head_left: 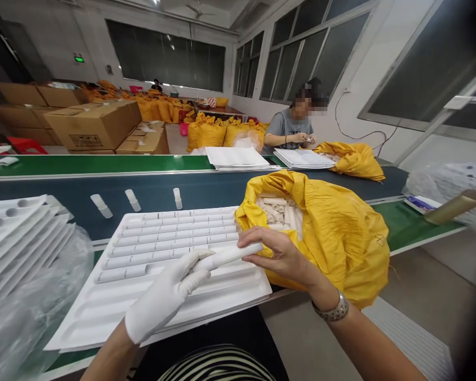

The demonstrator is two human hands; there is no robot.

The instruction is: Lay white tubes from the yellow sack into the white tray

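Observation:
A white tube (pixel 227 257) is held between both hands above a white grooved tray (pixel 115 312). My left hand (pixel 164 293), in a white glove, is closed around the tube's left end. Bare fingers of my right hand (pixel 277 256) pinch its right end; a metal bracelet circles that wrist. Rows of white tubes (pixel 174 233) with small dark print lie in the tray's far grooves, and the near grooves hold none. Just beyond my right hand stands an open yellow sack (pixel 337 227), with many loose white tubes (pixel 287 214) showing in its mouth.
Three short white tubes (pixel 177 198) rest on the dark blue conveyor belt (pixel 206 191). Stacked white trays (pixel 24 238) in clear plastic stand at left. Across the belt, a person (pixel 291 127) sits near tray stacks (pixel 238 157) and another yellow sack (pixel 353 159). Cardboard boxes (pixel 95 124) are behind.

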